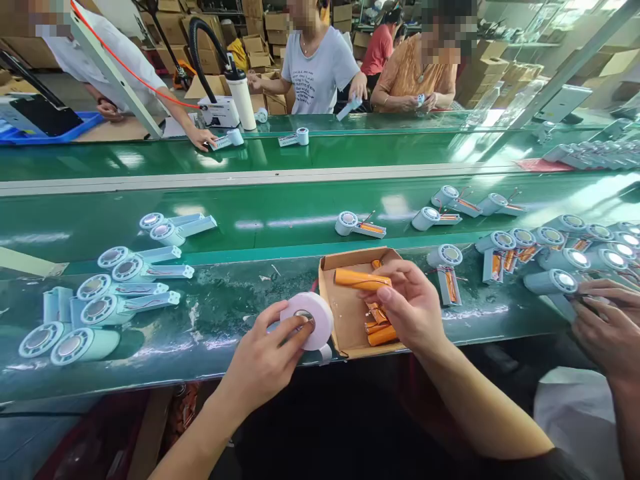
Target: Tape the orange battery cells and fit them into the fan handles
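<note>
My left hand (267, 350) is closed around a roll of white tape (323, 317), its fingers in the core hole. A short tape end hangs from the roll's lower edge. Between the thumb and fingers of my right hand (420, 307) is an orange cylindrical battery (356, 280), level and pointing left toward the roll without touching it. Below it sits a shallow cardboard box (345, 345) with several more orange batteries (383, 335). Right of the box lies a light-blue fan body (445, 256) with its handle open, orange inside and thin wires showing.
Several light-blue fan bodies (107, 310) lie at the left of the green bench; others (565, 260) crowd the right. More rest on the conveyor belt (280, 220). A co-worker's hands (600, 320) work at the right edge. Other people sit across the line, near a white bottle (243, 103).
</note>
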